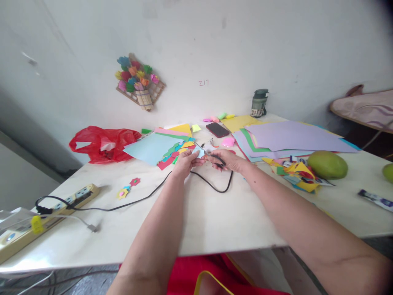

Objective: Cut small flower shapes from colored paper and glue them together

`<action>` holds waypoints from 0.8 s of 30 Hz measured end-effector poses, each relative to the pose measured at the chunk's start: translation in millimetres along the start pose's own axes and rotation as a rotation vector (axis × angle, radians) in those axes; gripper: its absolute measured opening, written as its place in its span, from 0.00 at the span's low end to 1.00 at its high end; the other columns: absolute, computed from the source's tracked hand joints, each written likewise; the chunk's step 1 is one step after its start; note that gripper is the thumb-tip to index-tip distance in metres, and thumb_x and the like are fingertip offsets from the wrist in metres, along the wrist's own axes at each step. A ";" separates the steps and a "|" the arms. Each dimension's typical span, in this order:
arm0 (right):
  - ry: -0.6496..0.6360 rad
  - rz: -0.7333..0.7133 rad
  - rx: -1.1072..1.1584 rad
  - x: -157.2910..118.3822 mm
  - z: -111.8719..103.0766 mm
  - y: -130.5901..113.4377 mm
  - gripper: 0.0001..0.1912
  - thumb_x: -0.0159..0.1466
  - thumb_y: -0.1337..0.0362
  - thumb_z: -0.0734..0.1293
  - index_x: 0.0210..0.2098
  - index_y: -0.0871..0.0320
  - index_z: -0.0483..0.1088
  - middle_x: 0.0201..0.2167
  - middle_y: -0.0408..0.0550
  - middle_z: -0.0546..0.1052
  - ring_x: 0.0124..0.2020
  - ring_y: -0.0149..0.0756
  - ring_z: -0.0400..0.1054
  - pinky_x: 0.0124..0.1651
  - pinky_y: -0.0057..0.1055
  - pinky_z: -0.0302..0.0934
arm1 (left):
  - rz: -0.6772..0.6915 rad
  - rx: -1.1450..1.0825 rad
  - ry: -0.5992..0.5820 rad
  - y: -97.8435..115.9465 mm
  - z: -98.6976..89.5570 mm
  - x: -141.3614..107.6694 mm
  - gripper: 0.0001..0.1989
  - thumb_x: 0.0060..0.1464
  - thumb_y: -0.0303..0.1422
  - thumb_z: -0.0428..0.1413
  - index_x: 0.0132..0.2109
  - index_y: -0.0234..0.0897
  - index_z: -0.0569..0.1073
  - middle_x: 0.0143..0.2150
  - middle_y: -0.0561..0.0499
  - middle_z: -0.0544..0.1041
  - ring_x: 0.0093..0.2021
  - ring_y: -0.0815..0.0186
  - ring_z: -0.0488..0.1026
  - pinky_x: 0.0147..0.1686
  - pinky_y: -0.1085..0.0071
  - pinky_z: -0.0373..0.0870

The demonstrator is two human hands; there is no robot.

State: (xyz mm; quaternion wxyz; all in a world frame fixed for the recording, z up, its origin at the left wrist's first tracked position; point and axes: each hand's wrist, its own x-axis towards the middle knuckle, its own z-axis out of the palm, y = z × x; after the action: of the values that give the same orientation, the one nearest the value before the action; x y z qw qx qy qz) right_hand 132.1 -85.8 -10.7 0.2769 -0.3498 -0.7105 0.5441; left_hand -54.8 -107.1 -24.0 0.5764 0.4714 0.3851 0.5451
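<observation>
Near the middle of the white table (pixel 208 221), my left hand (pixel 186 162) pinches a small light blue piece of paper (pixel 199 153). My right hand (pixel 225 159) is wrapped round black-handled scissors (pixel 218 160), whose blades point up and left and reach the blue paper. Both hands are close together. Just behind and left of my left hand lie coloured paper scraps (pixel 172 155) and a large light blue sheet (pixel 153 148). Small paper flowers (pixel 122 193) rest to the left.
A black cable (pixel 123 206) runs from a power strip (pixel 76 198) to below my hands. A red bag (pixel 104 143), phone (pixel 217 130), coloured sheets (pixel 282 137), cut scraps (pixel 299 174), a green fruit (pixel 327 164), a tube (pixel 376 200) and a bottle (pixel 259 103) surround the work area.
</observation>
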 end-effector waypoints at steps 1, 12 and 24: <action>-0.001 0.000 0.000 0.5 -0.4 1.0 0.10 0.59 0.61 0.65 0.26 0.59 0.62 0.16 0.40 0.69 0.12 0.22 0.59 0.10 0.18 0.44 | 0.001 0.004 0.004 0.2 0.2 -0.3 0.11 0.48 0.34 0.62 0.34 0.31 0.71 0.26 0.48 0.78 0.24 0.69 0.77 0.26 0.78 0.73; 0.006 -0.010 -0.023 1.5 0.9 2.0 0.13 0.59 0.58 0.67 0.27 0.60 0.62 0.15 0.39 0.69 0.12 0.22 0.59 0.09 0.18 0.45 | 0.005 0.003 0.010 -1.3 1.1 0.2 0.14 0.45 0.36 0.64 0.35 0.31 0.70 0.25 0.51 0.76 0.24 0.70 0.75 0.27 0.77 0.72; -0.008 -0.025 0.002 6.7 0.0 10.2 0.12 0.60 0.58 0.67 0.29 0.60 0.65 0.16 0.39 0.69 0.12 0.22 0.60 0.10 0.18 0.45 | 0.032 -0.033 0.033 0.1 3.4 -0.9 0.11 0.48 0.33 0.62 0.36 0.30 0.70 0.25 0.50 0.76 0.24 0.70 0.75 0.27 0.76 0.73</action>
State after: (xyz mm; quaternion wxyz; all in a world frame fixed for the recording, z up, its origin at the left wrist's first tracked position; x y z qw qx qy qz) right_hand 130.1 -78.8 -20.5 0.2812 -0.3383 -0.7155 0.5427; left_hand -51.6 -108.4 -23.1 0.5687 0.4590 0.3782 0.5683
